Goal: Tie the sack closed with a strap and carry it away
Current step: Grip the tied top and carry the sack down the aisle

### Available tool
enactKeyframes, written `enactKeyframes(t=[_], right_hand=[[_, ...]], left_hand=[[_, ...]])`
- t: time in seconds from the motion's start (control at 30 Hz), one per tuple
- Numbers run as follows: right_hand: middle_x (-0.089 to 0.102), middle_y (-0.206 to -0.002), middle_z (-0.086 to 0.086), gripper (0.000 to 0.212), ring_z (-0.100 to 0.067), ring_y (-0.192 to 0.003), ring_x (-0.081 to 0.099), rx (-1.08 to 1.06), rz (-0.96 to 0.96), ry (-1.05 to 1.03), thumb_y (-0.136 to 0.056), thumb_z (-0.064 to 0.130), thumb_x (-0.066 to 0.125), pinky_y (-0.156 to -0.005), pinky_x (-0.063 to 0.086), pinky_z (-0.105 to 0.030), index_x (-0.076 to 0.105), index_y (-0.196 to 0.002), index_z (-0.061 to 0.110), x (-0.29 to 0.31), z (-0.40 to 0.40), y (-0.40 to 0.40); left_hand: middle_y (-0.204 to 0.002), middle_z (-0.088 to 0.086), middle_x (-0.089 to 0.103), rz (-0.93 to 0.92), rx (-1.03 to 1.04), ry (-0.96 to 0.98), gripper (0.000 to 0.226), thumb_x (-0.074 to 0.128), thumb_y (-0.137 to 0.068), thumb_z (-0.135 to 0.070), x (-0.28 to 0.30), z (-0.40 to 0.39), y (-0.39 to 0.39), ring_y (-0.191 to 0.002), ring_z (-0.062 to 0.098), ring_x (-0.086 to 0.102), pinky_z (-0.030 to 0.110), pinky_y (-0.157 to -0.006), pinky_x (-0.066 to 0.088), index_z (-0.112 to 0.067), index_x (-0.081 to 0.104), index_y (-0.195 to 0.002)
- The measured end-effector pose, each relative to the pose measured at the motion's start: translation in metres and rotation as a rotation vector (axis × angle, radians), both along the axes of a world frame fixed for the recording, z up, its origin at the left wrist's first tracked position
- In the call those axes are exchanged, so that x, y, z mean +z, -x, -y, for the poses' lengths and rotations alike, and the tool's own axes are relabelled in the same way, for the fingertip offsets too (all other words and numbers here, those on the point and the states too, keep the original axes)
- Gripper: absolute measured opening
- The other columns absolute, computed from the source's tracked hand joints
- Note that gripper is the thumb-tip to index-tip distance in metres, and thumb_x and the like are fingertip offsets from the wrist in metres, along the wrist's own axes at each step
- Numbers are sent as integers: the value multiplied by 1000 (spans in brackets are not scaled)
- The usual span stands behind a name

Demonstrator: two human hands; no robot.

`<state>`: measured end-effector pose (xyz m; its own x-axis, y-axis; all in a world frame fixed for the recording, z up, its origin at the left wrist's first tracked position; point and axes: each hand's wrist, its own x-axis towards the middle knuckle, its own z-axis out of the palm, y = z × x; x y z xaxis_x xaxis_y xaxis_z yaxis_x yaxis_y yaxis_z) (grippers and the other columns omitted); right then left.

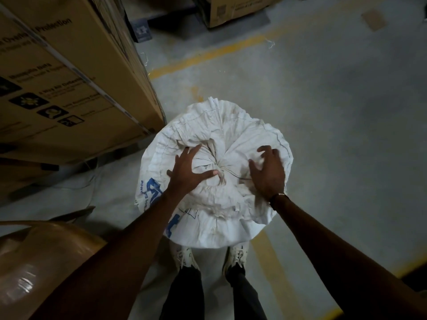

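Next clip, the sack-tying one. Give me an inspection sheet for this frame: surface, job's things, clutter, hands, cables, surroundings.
Surface: grey concrete floor with worn yellow lines.
Job's things: white woven sack upright at the person's feet, mouth gathered to a tied knot; the tie itself is too small to identify.
Clutter: loose thread scraps on the floor.
Hands: left hand spread flat on the sack top, thumb at the knot; right hand open, blurred, over the sack.
Cables: nothing seen.
Surroundings: large printed carton at left, another carton farther off, wrapped brown bundle near left.
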<state>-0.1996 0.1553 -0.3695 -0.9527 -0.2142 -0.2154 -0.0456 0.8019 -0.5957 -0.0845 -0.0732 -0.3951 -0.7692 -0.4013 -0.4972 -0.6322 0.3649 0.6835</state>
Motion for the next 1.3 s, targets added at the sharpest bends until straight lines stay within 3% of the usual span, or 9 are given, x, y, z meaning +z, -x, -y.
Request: enactKeyframes(t=[0.1,0.2,0.4,0.47,0.57,0.7,0.87,1.0,1.3], right_hand=[[52,-135,-15,55,-37,-118,59,-270,-100,-96,-79,33,87,-96,49,-40,60,-124,16,13,-32,-2],[55,-138,-21,89,-37,-119,61,-533,292,10,-72,42,96,-106,50,-51,46,-140,15,19,-59,1],[64,-59,-3,64,-21,-55,56,-596,736,415,-72,45,90,-58,46,-31,67,-118,6,43,-75,0],[76,-78,1,30,-22,-74,67,-547,714,479,-86,34,85,-68,50,-32,75,-105,12,53,-70,0],[78,-121,-6,45,-16,-97,79,-538,701,662,-93,19,81,-78,64,-31,63,-134,15,64,-63,6],[69,-123,-9,47,-2,-64,69,-426,601,700,-100,-5,62,-47,51,-17,50,-142,14,85,-55,17],[71,-139,-18,40,-30,-120,71,-267,633,885,-104,2,60,-102,60,-43,59,-143,11,96,-50,30],[71,-135,-14,49,-19,-107,71,-376,797,1196,-100,2,49,-87,58,-17,58,-148,-1,101,-43,34],[75,-130,-21,61,-26,-115,74,-152,291,874,-76,-8,90,-98,61,-34,68,-132,-1,95,14,20]], left_hand=[[-174,-9,17,20,32,88,113,73,-56,-89,23,0,-17,-161,27,14,70,-123,12,-52,30,-154],[-174,-4,14,-53,160,233,113,84,-61,-77,43,4,-37,-161,27,15,64,-126,17,-42,33,-157],[-170,7,23,-50,518,36,132,97,-59,-55,59,13,-54,-155,28,27,46,-126,29,-25,20,-162],[-163,1,38,0,632,-197,138,98,-52,-62,57,21,-58,-145,26,45,51,-119,41,-37,15,-159],[-147,-2,61,-49,719,-391,119,100,-54,-59,53,33,-66,-129,22,64,52,-108,53,-33,37,-152],[-136,1,70,-163,670,-515,72,88,-74,-36,72,35,-60,-123,26,69,51,-103,57,-24,61,-140],[-142,20,63,-309,756,-600,43,54,-98,4,95,26,-49,-130,34,63,24,-83,62,3,57,-141],[-138,24,64,-490,791,-827,55,54,-84,10,111,19,-32,-126,30,66,31,-100,57,10,54,-140],[-112,-10,67,-412,469,-26,62,90,-55,-60,107,7,10,-109,6,64,37,-96,53,-13,59,-82]])
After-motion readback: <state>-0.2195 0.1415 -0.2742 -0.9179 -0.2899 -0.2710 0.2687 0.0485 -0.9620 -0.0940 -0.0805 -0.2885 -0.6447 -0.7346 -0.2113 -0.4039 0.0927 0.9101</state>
